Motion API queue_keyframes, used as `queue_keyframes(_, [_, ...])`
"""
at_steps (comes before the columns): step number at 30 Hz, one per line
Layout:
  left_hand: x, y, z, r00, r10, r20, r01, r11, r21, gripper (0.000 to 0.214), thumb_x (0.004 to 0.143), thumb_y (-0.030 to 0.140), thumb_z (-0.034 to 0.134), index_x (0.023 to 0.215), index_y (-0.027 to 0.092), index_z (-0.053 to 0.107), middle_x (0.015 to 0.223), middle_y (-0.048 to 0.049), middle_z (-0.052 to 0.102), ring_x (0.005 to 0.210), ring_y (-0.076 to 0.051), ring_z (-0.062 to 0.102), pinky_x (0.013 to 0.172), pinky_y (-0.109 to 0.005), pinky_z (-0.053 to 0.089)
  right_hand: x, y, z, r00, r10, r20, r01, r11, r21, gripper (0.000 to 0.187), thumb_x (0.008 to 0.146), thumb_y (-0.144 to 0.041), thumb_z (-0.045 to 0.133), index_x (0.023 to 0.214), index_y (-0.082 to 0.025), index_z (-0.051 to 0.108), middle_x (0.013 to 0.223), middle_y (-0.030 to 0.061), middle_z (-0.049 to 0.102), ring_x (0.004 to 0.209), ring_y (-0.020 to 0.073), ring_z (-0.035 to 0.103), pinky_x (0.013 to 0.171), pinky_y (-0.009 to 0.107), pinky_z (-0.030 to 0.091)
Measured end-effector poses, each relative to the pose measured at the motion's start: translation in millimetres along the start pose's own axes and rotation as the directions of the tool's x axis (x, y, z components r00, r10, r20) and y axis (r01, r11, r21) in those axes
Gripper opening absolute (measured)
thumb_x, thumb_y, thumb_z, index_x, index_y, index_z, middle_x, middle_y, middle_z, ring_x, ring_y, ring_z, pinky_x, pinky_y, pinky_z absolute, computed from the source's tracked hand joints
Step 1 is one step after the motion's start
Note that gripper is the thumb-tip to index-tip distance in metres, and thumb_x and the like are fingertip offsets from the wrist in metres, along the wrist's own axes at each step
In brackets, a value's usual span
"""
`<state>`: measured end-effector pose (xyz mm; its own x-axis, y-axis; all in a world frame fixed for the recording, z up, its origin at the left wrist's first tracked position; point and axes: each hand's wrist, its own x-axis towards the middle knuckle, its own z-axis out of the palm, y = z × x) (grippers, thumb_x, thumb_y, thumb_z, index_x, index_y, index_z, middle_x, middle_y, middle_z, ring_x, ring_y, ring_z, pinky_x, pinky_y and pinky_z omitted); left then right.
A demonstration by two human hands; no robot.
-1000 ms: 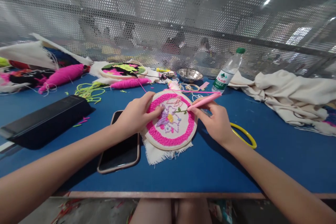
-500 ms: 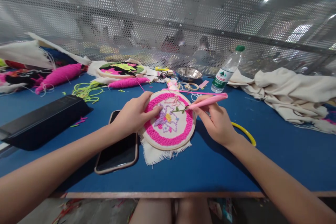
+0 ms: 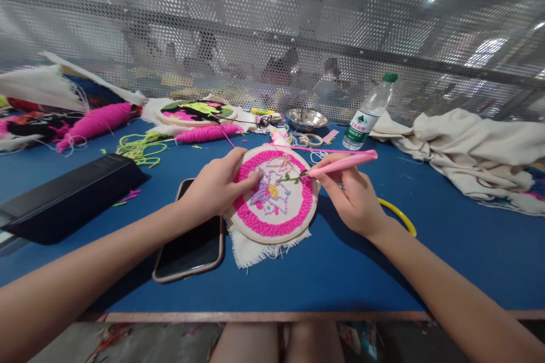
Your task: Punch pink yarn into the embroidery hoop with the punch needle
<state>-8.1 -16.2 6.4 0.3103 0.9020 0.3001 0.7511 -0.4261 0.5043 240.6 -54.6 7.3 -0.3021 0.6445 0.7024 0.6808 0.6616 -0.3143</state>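
My left hand (image 3: 221, 181) grips the left edge of a round embroidery hoop (image 3: 272, 232), thumb on the fabric, other fingers hidden behind it. Its white cloth bears a looped pink ring, a purple flower with a yellow centre and a green stem. Between the closed fingers of my right hand (image 3: 349, 195) is a pink punch needle (image 3: 344, 163), its tip at the right part of the pink ring. Pink yarn (image 3: 315, 151) runs from the needle's back end leftward over the hoop's top. A phone (image 3: 191, 244) lies under my left wrist.
Behind the hoop are a pink yarn bundle (image 3: 208, 134), a second hoop (image 3: 196, 112), a metal bowl (image 3: 306, 119) and a water bottle (image 3: 368, 116). A black box-like object (image 3: 72, 198) lies left, cream cloth (image 3: 468, 153) right, a yellow ring (image 3: 398, 214) by my right wrist. A perforated metal screen (image 3: 255, 28) stands behind.
My right hand and the punch needle have shifted slightly to the right. The left hand and the hoop look the same.
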Motion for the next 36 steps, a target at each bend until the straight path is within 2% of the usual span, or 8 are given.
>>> queue_keyframes(4, [-0.1, -0.8, 0.8, 1.0, -0.003, 0.001, 0.003, 1.0, -0.022, 0.042, 0.084, 0.057, 0.049, 0.103, 0.021, 0.053, 0.086, -0.0042, 0.069, 0.075, -0.023, 0.061, 0.063, -0.03, 0.04, 0.1, 0.5, -0.1, 1.0, -0.012, 0.003, 0.012, 1.0, 0.017, 0.005, 0.094, -0.026, 0.048, 0.092, -0.024, 0.053, 0.096, 0.0035, 0.067, 0.078, 0.0164, 0.063, 0.07, 0.032, 0.051])
queue_keyframes(11, [-0.3, -0.8, 0.5, 1.0, -0.004, 0.008, 0.005, 0.999, -0.036, 0.043, 0.083, 0.059, 0.05, 0.105, 0.021, 0.053, 0.086, -0.0041, 0.069, 0.076, -0.024, 0.062, 0.064, -0.031, 0.041, -1.3, 1.8, -0.4, 1.0, -0.005, 0.003, 0.005, 0.999, 0.034, 0.006, 0.094, -0.027, 0.048, 0.098, -0.023, 0.052, 0.096, 0.0038, 0.066, 0.08, 0.0171, 0.064, 0.07, 0.032, 0.051])
queue_keyframes(28, [0.6, 1.2, 1.6, 1.0, -0.02, 0.016, 0.021, 0.999, -0.036, 0.041, 0.083, 0.055, 0.051, 0.105, 0.02, 0.053, 0.085, -0.0036, 0.068, 0.075, -0.023, 0.06, 0.064, -0.03, 0.039, 0.4, 1.7, 1.1, 0.999, -0.05, -0.011, 0.05, 0.998, 0.045, 0.004, 0.093, -0.021, 0.051, 0.098, -0.022, 0.051, 0.093, 0.0019, 0.065, 0.073, 0.0134, 0.063, 0.067, 0.027, 0.049])
queue_keyframes(36, [0.0, -1.1, 1.1, 1.0, -0.008, 0.009, 0.008, 1.0, -0.03, 0.043, 0.084, 0.057, 0.051, 0.107, 0.02, 0.053, 0.085, -0.004, 0.068, 0.075, -0.023, 0.06, 0.063, -0.03, 0.039, -1.7, 2.4, 0.7, 0.999, -0.044, -0.007, 0.044, 0.998, 0.034, 0.004, 0.093, -0.021, 0.053, 0.096, -0.023, 0.053, 0.093, 0.0017, 0.066, 0.078, 0.015, 0.063, 0.068, 0.028, 0.05])
